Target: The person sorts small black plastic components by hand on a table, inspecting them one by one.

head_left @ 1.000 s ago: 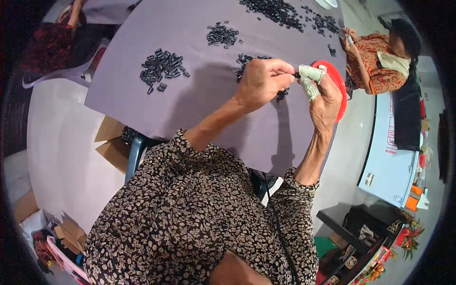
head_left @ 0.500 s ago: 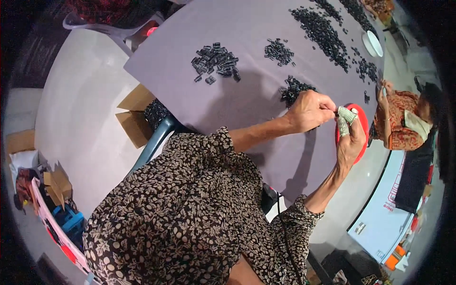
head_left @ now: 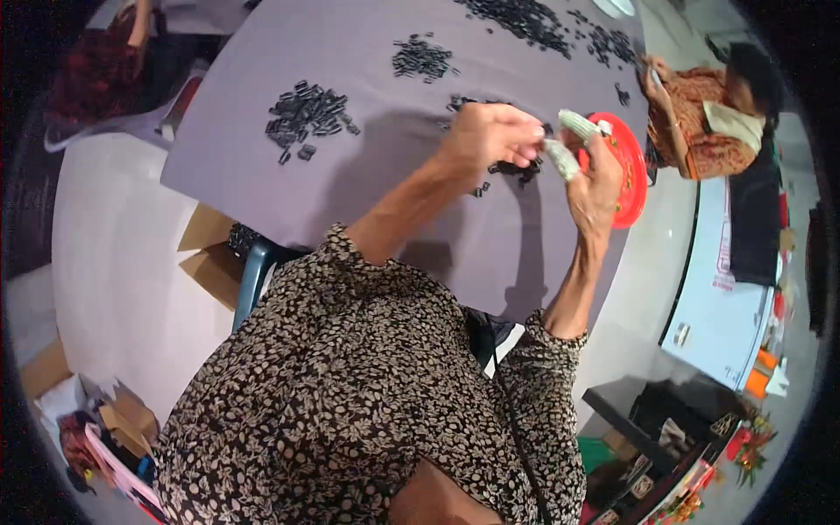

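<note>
My left hand (head_left: pixel 492 138) is above the grey-covered table, its fingers loosely spread and slightly blurred, with nothing visible in them. Facing it, just to the right, my right hand (head_left: pixel 595 194) has its thumb and a finger apart, both wrapped in pale greenish coverings. Nothing shows between them. Behind the right hand lies a red plate (head_left: pixel 637 186) holding a few tiny bits, partly hidden by the hand. Small black pieces (head_left: pixel 516 171) lie beneath my left hand, which hides part of that pile.
Other piles of black pieces (head_left: pixel 308 114) lie across the table (head_left: pixel 385 188). A white bowl (head_left: pixel 618 7) is at the far edge. Another person (head_left: pixel 713 122) sits to the right. An open cardboard box (head_left: pixel 214 271) stands beside a blue-green chair (head_left: pixel 252 284) on the left.
My two hands, which met at the fingertips over a tiny dark piece, have come apart. The view has shifted, uncovering more of the red plate.
</note>
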`<state>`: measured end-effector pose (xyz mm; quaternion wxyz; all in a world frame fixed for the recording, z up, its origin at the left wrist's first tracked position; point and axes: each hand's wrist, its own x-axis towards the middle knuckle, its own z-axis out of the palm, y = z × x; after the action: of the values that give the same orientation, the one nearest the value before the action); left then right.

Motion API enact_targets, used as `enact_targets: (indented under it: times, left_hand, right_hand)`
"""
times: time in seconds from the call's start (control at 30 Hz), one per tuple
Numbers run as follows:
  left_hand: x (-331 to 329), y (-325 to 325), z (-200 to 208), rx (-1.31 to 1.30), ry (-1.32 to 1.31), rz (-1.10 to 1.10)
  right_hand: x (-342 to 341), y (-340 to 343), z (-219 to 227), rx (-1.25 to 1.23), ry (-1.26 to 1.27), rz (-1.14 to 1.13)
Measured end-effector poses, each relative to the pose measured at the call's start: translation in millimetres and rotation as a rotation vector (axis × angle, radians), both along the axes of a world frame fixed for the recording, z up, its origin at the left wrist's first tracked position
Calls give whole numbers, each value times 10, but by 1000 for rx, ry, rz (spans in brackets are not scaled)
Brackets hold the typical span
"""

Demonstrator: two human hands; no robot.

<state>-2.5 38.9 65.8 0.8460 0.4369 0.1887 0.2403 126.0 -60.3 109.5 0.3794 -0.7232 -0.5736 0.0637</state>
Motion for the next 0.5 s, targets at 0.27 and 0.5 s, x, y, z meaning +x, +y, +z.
enact_targets:
  times: [0.27, 0.5]
  left_hand:
    - [72, -86, -36, -81, 12, -10]
    - [89, -110, -90, -116, 12, -36]
  right_hand:
    - [-43, 49, -69, -13, -505, 49]
    - [-19, 28, -135, -19, -482, 73]
